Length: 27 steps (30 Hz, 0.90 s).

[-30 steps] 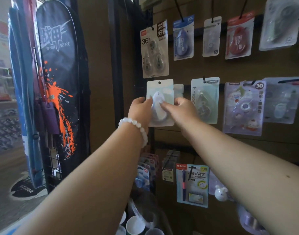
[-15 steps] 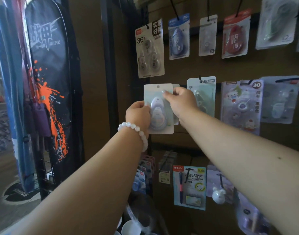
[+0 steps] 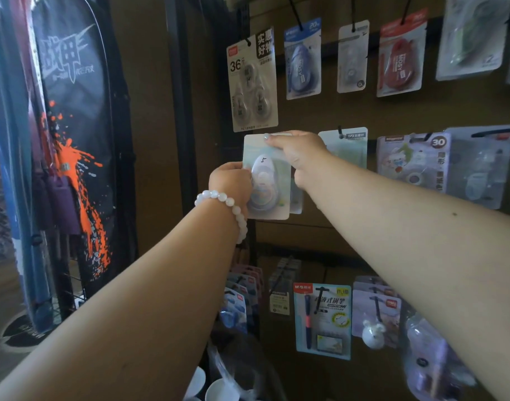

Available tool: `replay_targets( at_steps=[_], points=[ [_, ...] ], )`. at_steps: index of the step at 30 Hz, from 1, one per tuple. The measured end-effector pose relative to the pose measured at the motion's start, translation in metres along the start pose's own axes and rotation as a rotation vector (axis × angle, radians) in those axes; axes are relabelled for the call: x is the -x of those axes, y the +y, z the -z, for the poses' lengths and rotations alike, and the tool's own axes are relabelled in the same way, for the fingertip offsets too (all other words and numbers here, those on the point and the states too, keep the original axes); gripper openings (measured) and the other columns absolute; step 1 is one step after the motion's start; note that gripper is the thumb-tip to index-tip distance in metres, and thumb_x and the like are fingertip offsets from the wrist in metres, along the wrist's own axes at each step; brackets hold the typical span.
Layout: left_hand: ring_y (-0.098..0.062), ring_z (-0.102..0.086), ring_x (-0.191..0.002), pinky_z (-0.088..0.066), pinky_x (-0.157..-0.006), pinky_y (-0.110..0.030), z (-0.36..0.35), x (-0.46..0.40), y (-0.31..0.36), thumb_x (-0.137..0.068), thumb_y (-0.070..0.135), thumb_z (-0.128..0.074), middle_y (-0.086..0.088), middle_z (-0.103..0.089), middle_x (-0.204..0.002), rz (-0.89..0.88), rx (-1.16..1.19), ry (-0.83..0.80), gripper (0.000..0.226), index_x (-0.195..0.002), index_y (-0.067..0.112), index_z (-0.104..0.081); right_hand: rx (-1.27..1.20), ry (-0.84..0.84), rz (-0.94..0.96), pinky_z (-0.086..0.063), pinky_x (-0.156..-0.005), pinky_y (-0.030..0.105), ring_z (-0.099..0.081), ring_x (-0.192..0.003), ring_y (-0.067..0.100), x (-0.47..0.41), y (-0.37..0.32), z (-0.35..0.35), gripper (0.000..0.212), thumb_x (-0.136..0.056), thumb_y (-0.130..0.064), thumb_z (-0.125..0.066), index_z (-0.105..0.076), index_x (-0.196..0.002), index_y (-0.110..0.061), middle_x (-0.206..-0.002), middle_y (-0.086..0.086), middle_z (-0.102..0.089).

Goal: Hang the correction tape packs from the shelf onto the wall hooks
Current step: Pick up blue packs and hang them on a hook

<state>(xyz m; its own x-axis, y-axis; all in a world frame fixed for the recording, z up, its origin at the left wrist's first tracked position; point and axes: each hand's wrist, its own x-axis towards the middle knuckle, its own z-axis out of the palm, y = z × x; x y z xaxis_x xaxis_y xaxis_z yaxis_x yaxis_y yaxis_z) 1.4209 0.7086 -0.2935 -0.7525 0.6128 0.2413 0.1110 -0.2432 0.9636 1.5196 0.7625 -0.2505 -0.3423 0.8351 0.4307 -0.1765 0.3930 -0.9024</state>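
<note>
Nearest to us, two bare forearms reach up and forward toward the display wall; a white bead bracelet circles our left wrist. Our left hand grips the left edge of a correction tape pack at about mid-height, fingers curled round the card. Our right hand pinches the pack's top edge, a pale fingernail showing at the upper rim. The pack is held upright against the brown pegboard wall, directly below a three-piece pack marked 36, and partly covers another card behind it. We cannot tell whether its hang hole sits on a hook. To its right hangs a pale green pack, then one marked 30. The upper row carries a blue pack and a red pack. Lower down hangs a pen pack. At far left stands a black racket bag splashed with orange.
</note>
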Motion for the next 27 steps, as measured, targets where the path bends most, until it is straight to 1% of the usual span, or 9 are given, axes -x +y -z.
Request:
replay_targets(
  at_steps=[2, 5, 9, 13, 15, 18, 20, 22, 27],
  points=[
    [-0.029, -0.062, -0.109, -0.054, -0.096, -0.049, -0.001, -0.001, 0.000, -0.098, 0.012, -0.055, -0.005, -0.064, -0.113, -0.001, -0.014, -0.003, 0.017, -0.104, 0.026, -0.062, -0.012, -0.002, 0.013, -0.048, -0.072, 0.027, -0.060, -0.081, 0.017, -0.001, -0.001, 0.002, 0.016, -0.081, -0.020, -0.073, -0.066, -0.093, -0.012, -0.080, -0.001, -0.062],
    [-0.029, -0.063, -0.107, -0.054, -0.095, -0.050, -0.001, 0.000, -0.001, -0.096, 0.011, -0.056, -0.005, -0.065, -0.105, 0.004, -0.003, -0.009, 0.017, -0.099, 0.027, -0.061, -0.031, -0.002, 0.002, -0.046, -0.062, 0.024, -0.059, -0.076, 0.015, -0.003, -0.001, 0.003, 0.017, -0.083, -0.020, -0.072, -0.068, -0.096, -0.010, -0.079, 0.000, -0.062],
    [-0.031, -0.062, -0.111, -0.053, -0.097, -0.051, -0.001, 0.001, -0.002, -0.096, 0.010, -0.056, -0.006, -0.064, -0.115, 0.014, -0.013, -0.022, 0.021, -0.109, 0.024, -0.063, -0.020, 0.016, 0.002, -0.048, -0.071, 0.028, -0.059, -0.083, 0.019, -0.004, -0.001, 0.002, 0.012, -0.085, -0.022, -0.069, -0.065, -0.091, -0.013, -0.080, 0.001, -0.060],
    [-0.033, -0.064, -0.109, -0.055, -0.094, -0.053, -0.002, 0.002, -0.008, -0.095, 0.009, -0.056, -0.007, -0.067, -0.115, 0.016, -0.020, -0.032, 0.019, -0.102, 0.025, -0.063, 0.022, 0.006, 0.021, -0.045, -0.060, 0.022, -0.056, -0.077, 0.012, -0.006, 0.005, 0.006, 0.010, -0.089, -0.019, -0.063, -0.066, -0.097, -0.016, -0.080, -0.004, -0.059],
    [-0.033, -0.065, -0.107, -0.055, -0.092, -0.053, -0.002, 0.002, -0.010, -0.095, 0.010, -0.057, -0.008, -0.068, -0.116, 0.018, -0.023, -0.026, 0.019, -0.105, 0.023, -0.066, 0.081, 0.029, 0.038, -0.049, -0.069, 0.025, -0.058, -0.084, 0.014, -0.008, 0.008, 0.004, 0.008, -0.090, -0.019, -0.062, -0.066, -0.096, -0.020, -0.082, -0.006, -0.059],
    [-0.034, -0.065, -0.106, -0.054, -0.094, -0.052, -0.003, 0.001, -0.011, -0.092, 0.012, -0.059, -0.010, -0.068, -0.117, 0.028, -0.025, -0.017, 0.026, -0.115, 0.022, -0.069, 0.301, 0.128, 0.199, -0.048, -0.077, 0.026, -0.056, -0.094, 0.014, -0.010, 0.016, 0.005, 0.015, -0.089, -0.024, -0.061, -0.061, -0.104, -0.023, -0.096, -0.007, -0.058],
    [-0.032, -0.064, -0.110, -0.054, -0.097, -0.050, -0.004, 0.003, -0.011, -0.093, 0.011, -0.058, -0.009, -0.067, -0.120, 0.005, -0.046, -0.008, 0.030, -0.121, 0.021, -0.066, 0.500, 0.189, 0.399, -0.041, -0.075, 0.019, -0.051, -0.099, 0.013, -0.005, 0.024, 0.008, 0.026, -0.088, -0.024, -0.059, -0.057, -0.114, -0.024, -0.112, -0.003, -0.053],
    [-0.028, -0.064, -0.109, -0.055, -0.096, -0.047, -0.007, 0.007, -0.014, -0.096, 0.011, -0.054, -0.005, -0.066, -0.119, -0.054, -0.043, 0.011, 0.032, -0.125, 0.023, -0.061, 0.649, 0.215, 0.591, -0.040, -0.086, 0.021, -0.048, -0.110, 0.015, 0.001, 0.036, 0.012, 0.033, -0.086, -0.027, -0.060, -0.059, -0.120, -0.023, -0.123, 0.001, -0.049],
    [-0.025, -0.061, -0.115, -0.056, -0.095, -0.043, -0.010, 0.018, -0.021, -0.099, 0.014, -0.053, 0.000, -0.057, -0.133, -0.183, 0.030, -0.004, 0.044, -0.138, 0.034, -0.046, 0.739, 0.283, 0.709, -0.043, -0.093, 0.026, -0.042, -0.113, 0.016, 0.006, 0.056, 0.017, 0.038, -0.086, -0.043, -0.058, -0.062, -0.120, -0.027, -0.123, 0.001, -0.046]
  ],
)
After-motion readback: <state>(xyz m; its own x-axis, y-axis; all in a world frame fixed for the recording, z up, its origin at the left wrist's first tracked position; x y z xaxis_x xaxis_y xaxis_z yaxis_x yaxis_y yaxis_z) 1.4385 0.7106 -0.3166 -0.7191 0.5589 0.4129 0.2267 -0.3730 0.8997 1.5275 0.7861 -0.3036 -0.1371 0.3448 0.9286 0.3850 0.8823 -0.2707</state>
